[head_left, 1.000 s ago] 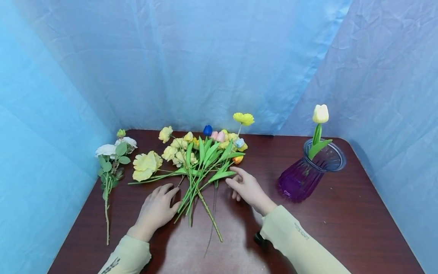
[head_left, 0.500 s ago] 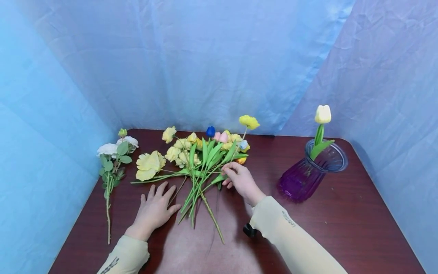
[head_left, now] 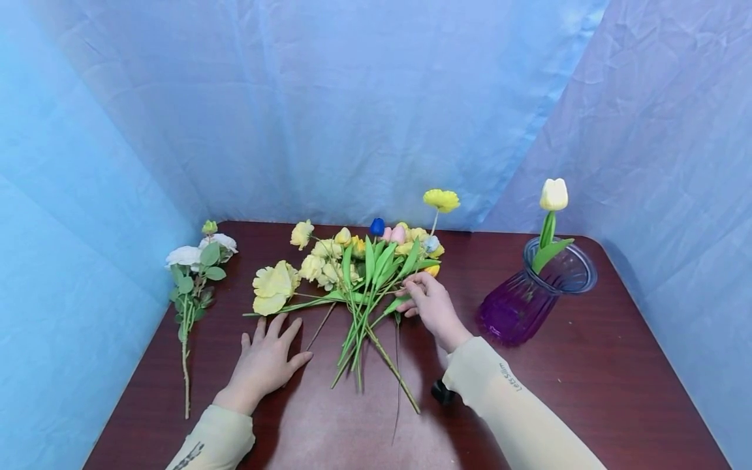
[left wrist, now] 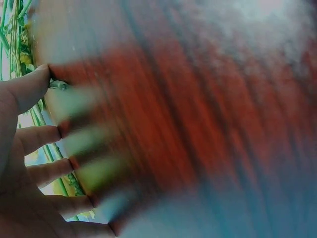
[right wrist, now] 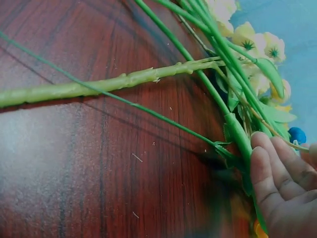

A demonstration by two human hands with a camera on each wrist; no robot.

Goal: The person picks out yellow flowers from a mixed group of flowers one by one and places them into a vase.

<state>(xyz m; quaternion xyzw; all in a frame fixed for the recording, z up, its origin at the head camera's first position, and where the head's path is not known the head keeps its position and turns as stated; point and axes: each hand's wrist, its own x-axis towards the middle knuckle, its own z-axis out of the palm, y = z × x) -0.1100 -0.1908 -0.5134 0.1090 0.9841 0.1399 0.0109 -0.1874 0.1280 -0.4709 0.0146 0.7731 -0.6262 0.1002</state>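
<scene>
A pile of artificial flowers lies on the table, with crossed green stems (head_left: 360, 339). Its heads include a large pale yellow flower (head_left: 276, 288), a blue tulip (head_left: 377, 227), pink tulips and cream blooms. On the pile's right side, my right hand (head_left: 433, 307) pinches a thin flower stem (right wrist: 265, 124) between thumb and index finger; the other fingers lie near the leaves. My left hand (head_left: 267, 359) rests on the table left of the stems, fingers spread. A thin brownish stem (head_left: 322, 325) runs down toward its thumb. A yellow poppy-like flower (head_left: 441, 200) rises at the back.
A purple ribbed glass vase (head_left: 517, 307) stands tilted in appearance at right, holding one white tulip (head_left: 554, 194). A white rose spray (head_left: 185, 294) lies at the far left. Blue cloth (head_left: 352, 117) hangs behind and beside the brown table (head_left: 587, 391).
My right hand first moved left to the pile and closed on a stem, then shifted right. Most of the pile slid right with it. My left hand's fingers have spread out.
</scene>
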